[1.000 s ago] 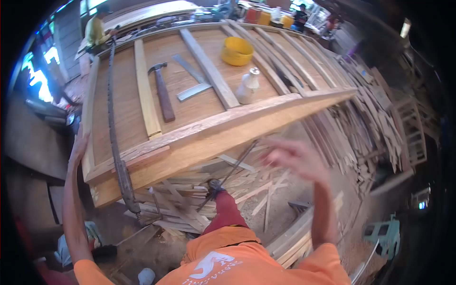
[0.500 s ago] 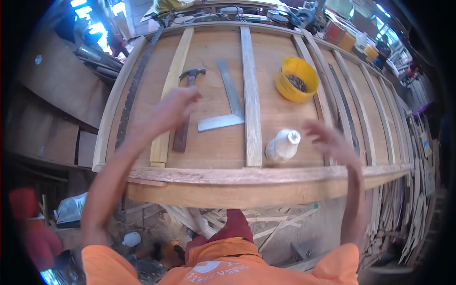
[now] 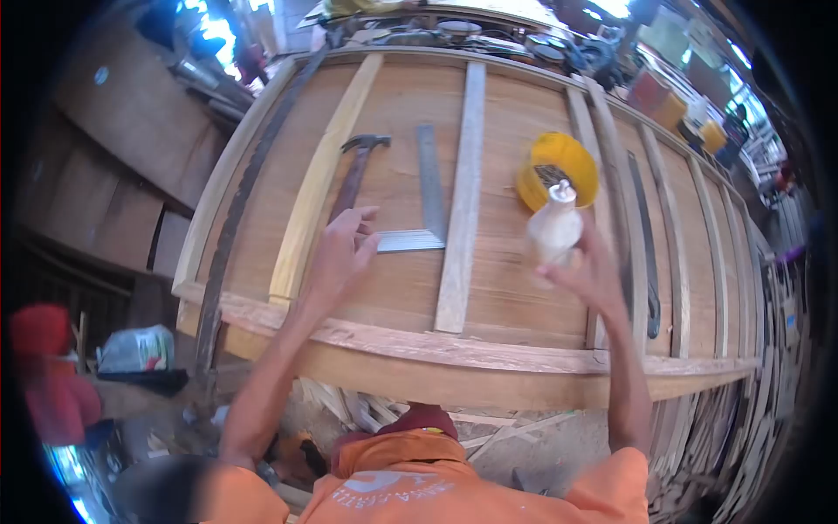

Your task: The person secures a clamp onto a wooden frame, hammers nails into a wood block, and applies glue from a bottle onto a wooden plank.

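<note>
A white plastic bottle (image 3: 555, 229) is in my right hand (image 3: 587, 272), whose fingers and thumb wrap its lower part. The bottle is upright or slightly tilted, its nozzle in front of the yellow tub (image 3: 580, 164) of nails (image 3: 548, 175). My left hand (image 3: 339, 253) is over the lower handle of a claw hammer (image 3: 351, 175), fingers loosely spread; I cannot tell whether it touches the handle. Just right of these fingers lies a metal try square (image 3: 430, 188) on the plywood panel (image 3: 397, 293).
Wooden battens (image 3: 464, 188) cross the panel within a frame with a front rail (image 3: 419, 349). A dark handsaw (image 3: 642, 253) lies at right, and a long dark toothed strip (image 3: 253, 183) at left. Scrap wood (image 3: 698, 437) is stacked below right. A person in red (image 3: 52, 375) is at lower left.
My right hand has taken hold of the bottle and lifted it toward the yellow tub. My left hand has come down the hammer toward its handle end. The view has shifted slightly.
</note>
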`<move>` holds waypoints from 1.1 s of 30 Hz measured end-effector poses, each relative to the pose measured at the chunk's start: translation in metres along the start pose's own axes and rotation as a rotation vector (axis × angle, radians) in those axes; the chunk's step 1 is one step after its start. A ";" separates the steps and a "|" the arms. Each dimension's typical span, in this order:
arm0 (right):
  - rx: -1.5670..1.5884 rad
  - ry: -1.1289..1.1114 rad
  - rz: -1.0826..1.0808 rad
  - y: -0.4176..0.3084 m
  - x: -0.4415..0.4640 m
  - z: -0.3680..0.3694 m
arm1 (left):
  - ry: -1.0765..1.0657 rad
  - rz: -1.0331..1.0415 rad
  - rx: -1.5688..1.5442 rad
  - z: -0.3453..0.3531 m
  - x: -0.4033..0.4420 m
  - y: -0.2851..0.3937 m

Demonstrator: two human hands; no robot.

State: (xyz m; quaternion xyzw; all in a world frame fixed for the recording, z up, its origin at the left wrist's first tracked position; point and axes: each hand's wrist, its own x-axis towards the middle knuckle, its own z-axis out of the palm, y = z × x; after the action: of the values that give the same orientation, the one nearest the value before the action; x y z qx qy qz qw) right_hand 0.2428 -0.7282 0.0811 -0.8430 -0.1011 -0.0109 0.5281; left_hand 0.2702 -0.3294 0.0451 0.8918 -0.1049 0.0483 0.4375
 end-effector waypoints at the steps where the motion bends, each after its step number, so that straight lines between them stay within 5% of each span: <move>1: -0.094 0.014 -0.033 0.006 0.007 -0.011 | 0.027 -0.034 -0.127 -0.008 -0.015 0.018; 4: -0.114 0.012 -0.113 0.002 0.023 -0.014 | 0.127 -0.027 -0.268 -0.026 -0.061 0.045; 8: -0.254 0.027 0.103 0.046 0.038 -0.012 | 0.166 -0.075 -0.400 -0.039 -0.126 0.053; 11: -0.214 0.064 -0.025 0.143 0.074 -0.032 | 0.229 -0.114 -0.411 -0.044 -0.177 0.056; 15: -0.114 0.272 0.030 0.093 0.054 0.005 | 0.224 -0.220 -0.477 -0.050 -0.215 0.066; 16: -0.294 0.325 -0.086 0.084 0.045 0.007 | 0.210 -0.293 -0.558 -0.052 -0.213 0.072; 19: -0.088 0.325 -0.056 0.048 0.039 0.016 | 0.136 -0.112 -0.529 -0.040 -0.184 0.077; 20: -0.381 0.494 0.002 0.038 0.037 0.016 | 0.093 -0.068 -0.525 -0.030 -0.166 0.083; 23: -0.489 0.613 -0.075 0.023 0.031 0.021 | -0.110 -0.060 -0.629 0.023 -0.095 0.104; 26: -0.575 0.346 -0.044 0.045 0.008 0.041 | -0.255 -0.218 -0.374 0.097 -0.030 0.114; 28: -0.547 0.342 -0.071 0.056 -0.012 0.051 | -0.135 -0.305 -0.554 0.150 -0.006 0.129; 30: -0.359 0.290 -0.050 0.064 -0.017 0.049 | 0.205 -0.298 -0.236 0.235 0.018 0.127; 33: -0.222 0.167 -0.100 0.046 -0.019 0.033 | 0.162 -0.577 -0.188 0.239 0.047 0.148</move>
State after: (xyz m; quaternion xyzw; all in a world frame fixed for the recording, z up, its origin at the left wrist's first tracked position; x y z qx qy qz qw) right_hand 0.2299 -0.7214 0.0232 -0.8863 -0.0967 -0.1184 0.4371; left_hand 0.2806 -0.6134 0.0205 0.8337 0.1838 -0.0166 0.5204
